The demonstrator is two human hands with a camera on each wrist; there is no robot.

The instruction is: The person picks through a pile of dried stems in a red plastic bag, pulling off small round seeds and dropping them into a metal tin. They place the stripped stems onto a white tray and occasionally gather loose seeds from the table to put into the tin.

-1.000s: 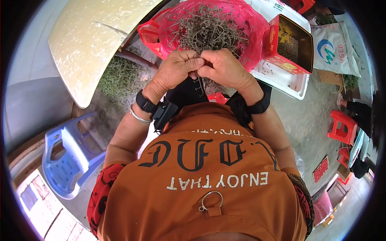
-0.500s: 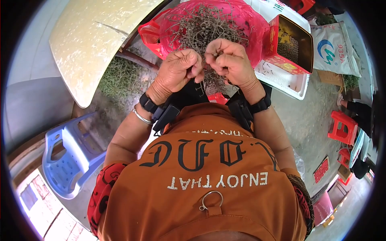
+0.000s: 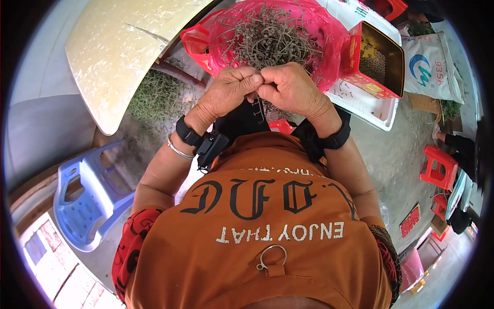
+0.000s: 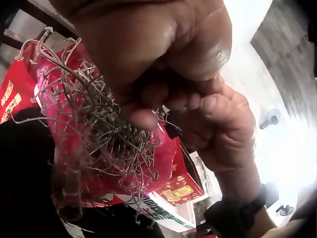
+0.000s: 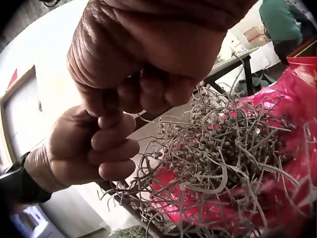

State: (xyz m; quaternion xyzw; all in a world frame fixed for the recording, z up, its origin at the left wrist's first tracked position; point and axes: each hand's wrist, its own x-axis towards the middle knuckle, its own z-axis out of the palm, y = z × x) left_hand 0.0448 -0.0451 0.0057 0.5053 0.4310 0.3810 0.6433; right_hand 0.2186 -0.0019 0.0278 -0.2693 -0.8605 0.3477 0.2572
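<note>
Fingertips meet in front of the person's body, close over the near side of a bundle of dry stalks. The left hand (image 3: 229, 91) pinches a thin dried stalk (image 3: 260, 111), whose twiggy end hangs below the fingers. The right hand (image 3: 296, 88) has its thumb and curled index finger against the left fingertips, pinching at the same place; the very point of the pinch is hidden. Beyond both hands, the tangled grey-brown stalk heap (image 3: 272, 38) with small round pods (image 5: 213, 131) lies in a pink plastic bag (image 3: 332, 33).
Right of the bag, a red box (image 3: 351, 56) holds many small round pods, standing on a white foam tray (image 3: 378, 116). A printed sack (image 3: 432, 72) is farther right. At left are a pale tabletop (image 3: 116, 46), loose greenery (image 3: 154, 100) and a blue plastic chair (image 3: 85, 206).
Half a second ago the hands were apart, the right one raised with small brown bits in its curled fingers. It has come back to the left fingertips. The left hand moved only slightly.
</note>
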